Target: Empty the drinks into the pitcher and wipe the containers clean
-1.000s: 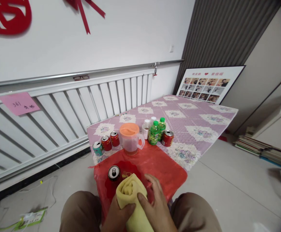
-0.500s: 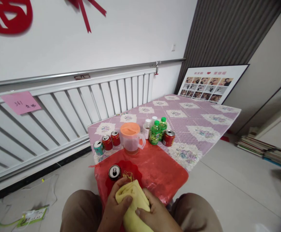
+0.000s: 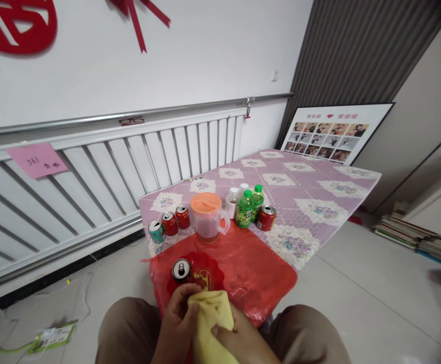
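Between my hands, low in the head view, is a folded yellow cloth (image 3: 215, 333). My left hand (image 3: 178, 318) pinches its upper left edge with bent fingers and thumb. Wrapped round its right side is my right hand (image 3: 239, 333), the thumb lying across the front. Whether anything is inside the folds cannot be seen. Just beyond my left hand, a dark opened can (image 3: 181, 270) stands upright on a red scalloped tray (image 3: 216, 273). Under the tray spreads a red plastic sheet (image 3: 258, 273).
Behind the sheet stands a clear pitcher (image 3: 205, 225) with an orange lid. To its left are a teal can (image 3: 157, 232) and two red cans (image 3: 169, 223). Right of it are several bottles (image 3: 245, 210) and another red can (image 3: 266, 218). A white radiator (image 3: 152, 156) runs along the wall.
The cloth's top has shifted slightly right and down, and its folds have opened out flatter. My left fingers have moved along its edge. The view has turned a little.
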Action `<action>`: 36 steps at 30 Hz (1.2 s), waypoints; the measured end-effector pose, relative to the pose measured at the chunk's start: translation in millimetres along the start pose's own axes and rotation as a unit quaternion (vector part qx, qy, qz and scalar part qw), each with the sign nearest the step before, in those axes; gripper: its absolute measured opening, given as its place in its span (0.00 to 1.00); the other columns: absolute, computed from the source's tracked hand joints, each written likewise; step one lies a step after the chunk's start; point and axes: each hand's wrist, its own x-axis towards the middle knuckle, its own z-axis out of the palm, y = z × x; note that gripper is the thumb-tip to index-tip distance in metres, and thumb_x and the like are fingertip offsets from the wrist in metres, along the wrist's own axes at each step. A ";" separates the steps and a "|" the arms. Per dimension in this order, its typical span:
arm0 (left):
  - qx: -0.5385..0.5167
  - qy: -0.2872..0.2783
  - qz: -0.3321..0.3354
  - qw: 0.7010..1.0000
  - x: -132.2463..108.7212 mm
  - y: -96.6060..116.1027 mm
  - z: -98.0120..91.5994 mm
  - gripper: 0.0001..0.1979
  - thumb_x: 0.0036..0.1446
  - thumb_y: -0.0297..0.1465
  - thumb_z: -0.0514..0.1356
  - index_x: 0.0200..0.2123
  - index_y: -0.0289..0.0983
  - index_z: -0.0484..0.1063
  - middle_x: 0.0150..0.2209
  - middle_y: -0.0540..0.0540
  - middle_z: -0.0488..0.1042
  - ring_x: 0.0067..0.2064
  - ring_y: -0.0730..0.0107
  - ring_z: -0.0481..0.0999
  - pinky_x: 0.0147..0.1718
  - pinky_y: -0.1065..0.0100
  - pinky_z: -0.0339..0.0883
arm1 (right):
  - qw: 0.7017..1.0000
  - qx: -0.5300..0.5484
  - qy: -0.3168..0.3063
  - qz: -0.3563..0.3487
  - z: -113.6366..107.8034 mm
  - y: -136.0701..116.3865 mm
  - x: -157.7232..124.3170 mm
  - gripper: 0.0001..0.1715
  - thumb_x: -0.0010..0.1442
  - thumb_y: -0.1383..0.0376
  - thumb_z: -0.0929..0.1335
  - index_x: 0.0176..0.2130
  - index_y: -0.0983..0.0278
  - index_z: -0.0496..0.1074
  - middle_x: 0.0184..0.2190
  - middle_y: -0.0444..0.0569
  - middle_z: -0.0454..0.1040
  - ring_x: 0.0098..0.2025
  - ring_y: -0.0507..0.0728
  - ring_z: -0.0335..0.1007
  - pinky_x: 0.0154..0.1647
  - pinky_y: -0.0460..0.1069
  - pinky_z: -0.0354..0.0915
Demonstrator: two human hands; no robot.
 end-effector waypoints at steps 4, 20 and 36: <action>0.200 0.087 0.135 0.967 27.2 -3.8 -28.2 0.23 0.51 0.35 0.60 0.52 0.40 0.67 0.52 0.41 0.71 0.54 0.53 0.69 0.56 0.52 0.60 | 0.992 0.057 0.105 0.037 -19.5 3.7 12.4 0.30 0.48 0.55 0.70 0.49 0.64 0.68 0.44 0.56 0.79 0.41 0.64 0.76 0.40 0.56 0.70; 0.476 0.040 0.121 0.870 82.1 -11.2 -39.2 0.28 0.49 0.37 0.61 0.53 0.33 0.66 0.50 0.37 0.71 0.54 0.49 0.70 0.53 0.53 0.63 | 0.998 0.027 0.055 -0.022 -15.5 -31.6 86.4 0.24 0.51 0.60 0.68 0.48 0.63 0.68 0.42 0.52 0.79 0.37 0.61 0.76 0.37 0.54 0.70; 0.377 -0.130 0.174 0.900 100.9 -3.9 -60.5 0.33 0.42 0.21 0.55 0.55 0.40 0.66 0.55 0.44 0.72 0.57 0.60 0.70 0.58 0.59 0.62 | 0.999 -0.029 -0.002 0.014 -20.7 -9.5 102.9 0.17 0.47 0.65 0.68 0.40 0.63 0.71 0.29 0.46 0.79 0.30 0.57 0.74 0.32 0.51 0.68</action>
